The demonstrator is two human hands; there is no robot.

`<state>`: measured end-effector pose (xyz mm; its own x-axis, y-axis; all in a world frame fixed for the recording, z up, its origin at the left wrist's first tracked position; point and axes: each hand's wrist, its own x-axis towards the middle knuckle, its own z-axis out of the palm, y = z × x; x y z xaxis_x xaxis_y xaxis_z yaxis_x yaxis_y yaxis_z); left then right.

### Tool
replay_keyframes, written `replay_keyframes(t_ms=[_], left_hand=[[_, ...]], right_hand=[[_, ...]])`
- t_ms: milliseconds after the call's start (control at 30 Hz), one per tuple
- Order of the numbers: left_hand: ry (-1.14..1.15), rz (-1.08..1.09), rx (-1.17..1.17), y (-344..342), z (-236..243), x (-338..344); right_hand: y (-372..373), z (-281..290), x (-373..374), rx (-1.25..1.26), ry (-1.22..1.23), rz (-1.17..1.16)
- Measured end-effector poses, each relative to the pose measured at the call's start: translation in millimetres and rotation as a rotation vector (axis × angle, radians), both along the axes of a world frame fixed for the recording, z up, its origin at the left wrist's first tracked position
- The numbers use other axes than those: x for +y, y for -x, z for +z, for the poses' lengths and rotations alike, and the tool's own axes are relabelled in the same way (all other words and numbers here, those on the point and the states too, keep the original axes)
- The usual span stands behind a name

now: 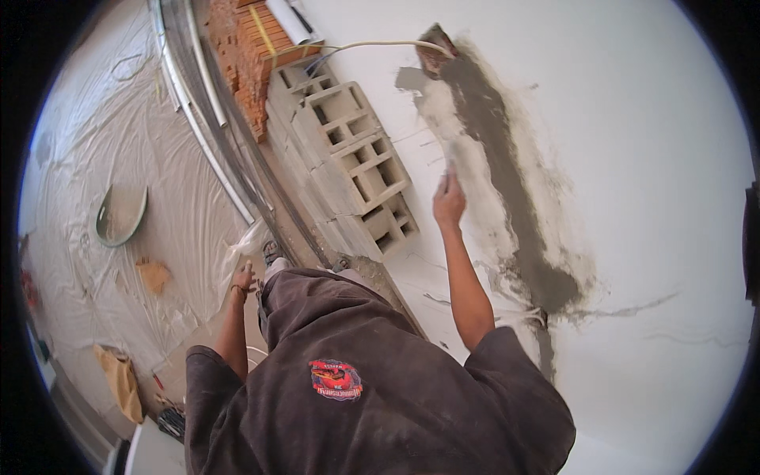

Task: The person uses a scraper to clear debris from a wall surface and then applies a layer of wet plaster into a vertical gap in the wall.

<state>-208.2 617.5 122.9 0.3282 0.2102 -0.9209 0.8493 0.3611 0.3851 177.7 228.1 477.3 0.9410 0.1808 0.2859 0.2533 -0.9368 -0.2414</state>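
My right hand (450, 201) is raised to the white wall (649, 142), closed around a small pale tool (451, 154). The tool's kind is too blurred to tell. It is beside a long strip of wet-looking grey mortar (507, 166) bordered by smeared, lighter plaster. At the strip's top, a beige hose or cable (380, 43) enters a rough hole (437, 55) in the wall. My left hand (244, 279) hangs low by my side with fingers apart and nothing visible in it.
Stacked grey concrete blocks (348, 150) stand along the wall, with orange hollow bricks (257, 59) behind. Long white pipes (207, 150) lie left of them. Plastic sheeting (75, 182) covers the left floor, with a mortar-stained tub (121, 215) and a brown paper bag (119, 382) on that side.
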Motion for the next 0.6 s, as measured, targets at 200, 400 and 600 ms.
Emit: replay_keyframes(t_ms=[200,400,600], left_hand=[[-0.01,-0.077,0.066,7.9,-11.3,39.2],[-0.057,-0.091,0.013,-4.2,1.4,66.7],[-0.076,0.029,-0.049,-4.6,12.8,85.0]], right_hand=[[-0.5,8.5,2.9,0.055,0.114,-0.018],[17.2,-22.9,-10.9,0.425,0.336,-0.121],[14.4,-6.0,7.4,0.079,-0.086,-0.062]])
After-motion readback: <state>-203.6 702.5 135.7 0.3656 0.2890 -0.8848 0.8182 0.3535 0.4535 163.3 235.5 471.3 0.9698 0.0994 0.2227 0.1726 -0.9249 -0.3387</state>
